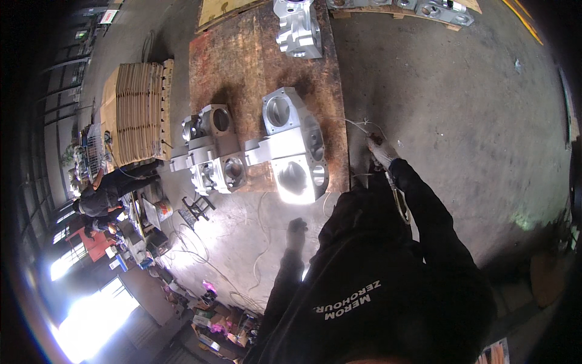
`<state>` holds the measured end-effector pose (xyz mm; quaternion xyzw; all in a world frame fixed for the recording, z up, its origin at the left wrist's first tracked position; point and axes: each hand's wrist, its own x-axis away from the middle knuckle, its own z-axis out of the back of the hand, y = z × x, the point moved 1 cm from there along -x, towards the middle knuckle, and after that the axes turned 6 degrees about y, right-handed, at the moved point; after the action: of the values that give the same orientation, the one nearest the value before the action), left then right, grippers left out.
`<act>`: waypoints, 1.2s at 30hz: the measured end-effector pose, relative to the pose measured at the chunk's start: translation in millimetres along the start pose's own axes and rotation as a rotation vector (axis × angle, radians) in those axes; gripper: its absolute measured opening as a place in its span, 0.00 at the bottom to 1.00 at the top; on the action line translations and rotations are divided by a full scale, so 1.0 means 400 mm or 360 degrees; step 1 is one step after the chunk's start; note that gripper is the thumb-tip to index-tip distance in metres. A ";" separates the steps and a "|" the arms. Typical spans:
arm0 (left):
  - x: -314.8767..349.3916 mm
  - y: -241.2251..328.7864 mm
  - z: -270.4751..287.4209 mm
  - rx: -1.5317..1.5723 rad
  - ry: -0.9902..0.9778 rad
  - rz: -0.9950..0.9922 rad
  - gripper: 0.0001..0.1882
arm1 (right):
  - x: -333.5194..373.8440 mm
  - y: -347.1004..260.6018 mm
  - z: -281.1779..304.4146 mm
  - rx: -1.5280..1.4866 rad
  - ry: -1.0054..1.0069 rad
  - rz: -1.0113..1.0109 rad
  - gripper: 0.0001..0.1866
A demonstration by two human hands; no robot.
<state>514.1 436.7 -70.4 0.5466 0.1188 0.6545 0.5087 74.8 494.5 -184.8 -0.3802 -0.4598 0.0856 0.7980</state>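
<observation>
My right hand (pixel 382 151), in a pale glove, is beyond the table's right edge. Its fingers are wrapped round a small dark tool (pixel 372 139), its kind unclear. A thin pale wire or line (pixel 357 125) runs from there to the table edge, and a looped hose (pixel 400 203) hangs by my right wrist. My left hand (pixel 296 233), in a dark grey glove, hangs low by the near table edge with its fingers curled in; I see nothing in it. Nearest on the table stands a large silver metal casting (pixel 288 142) with round bores. Left of it is another casting (pixel 212 148).
The worn wooden tabletop (pixel 242 67) also bears a casting (pixel 297 30) at its far end. More castings lie on a pallet (pixel 418 17) beyond. Flat cardboard (pixel 133 112) is stacked at left, near another person (pixel 112 191). Hoses (pixel 212 270) and a black stool (pixel 197 210) are on the floor.
</observation>
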 end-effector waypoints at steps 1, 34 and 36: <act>-0.002 0.002 -0.001 -0.0047 -0.0001 0.0031 0.14 | 0.003 -0.008 -0.006 -0.0043 -0.0045 -0.0089 0.27; 0.000 -0.037 0.001 0.0011 0.0033 0.0002 0.10 | -0.116 -0.012 -0.067 -0.0078 -0.0090 0.0191 0.25; -0.006 -0.067 0.015 -0.0150 0.0027 -0.0175 0.10 | -0.136 -0.004 -0.040 -0.0163 -0.0288 -0.0063 0.25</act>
<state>533.0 444.5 -88.7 0.5092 0.1218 0.6350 0.5679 56.7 458.6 -224.7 -0.4021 -0.5411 0.0802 0.7342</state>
